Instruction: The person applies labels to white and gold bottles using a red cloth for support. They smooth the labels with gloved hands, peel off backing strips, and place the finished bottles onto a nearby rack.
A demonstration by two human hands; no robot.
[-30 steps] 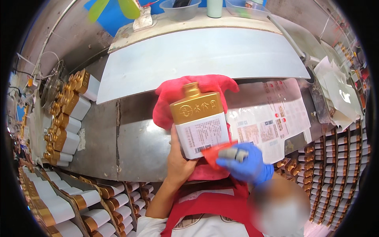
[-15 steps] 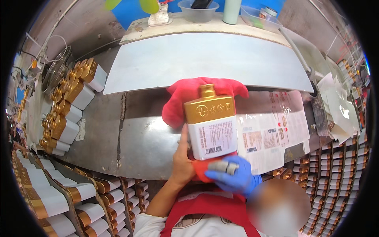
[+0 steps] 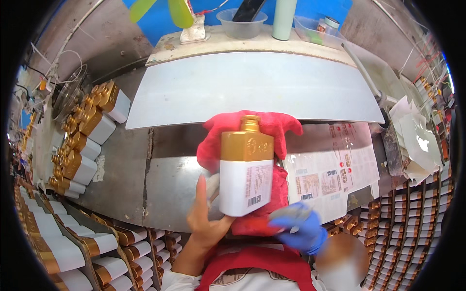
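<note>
A flat-sided bottle (image 3: 238, 186) with a white body, gold shoulder and gold neck leans over a red cloth, and a printed label (image 3: 257, 184) covers part of its front. My bare left hand (image 3: 205, 220) holds the bottle from its lower left; the thumb sticks up away from it, and some fingers are hidden behind. My right hand (image 3: 302, 227) wears a blue glove with grey wraps on the fingers. Its bent, slightly blurred fingertips are drawn together by the lower end of the red cloth (image 3: 284, 127); what they hold, if anything, is hidden.
Sheets of printed labels (image 3: 335, 179) lie right of the cloth. A pale board (image 3: 252, 85) spans the back, with a plastic bowl (image 3: 241, 23) and a green flask (image 3: 284, 19) behind. Similar bottles (image 3: 82, 167) stand at left; racks of bottles (image 3: 412, 228) flank me.
The bottle has shifted down and left and turned, showing its left side. My left thumb has come away from it. My right hand has moved slightly down and right.
</note>
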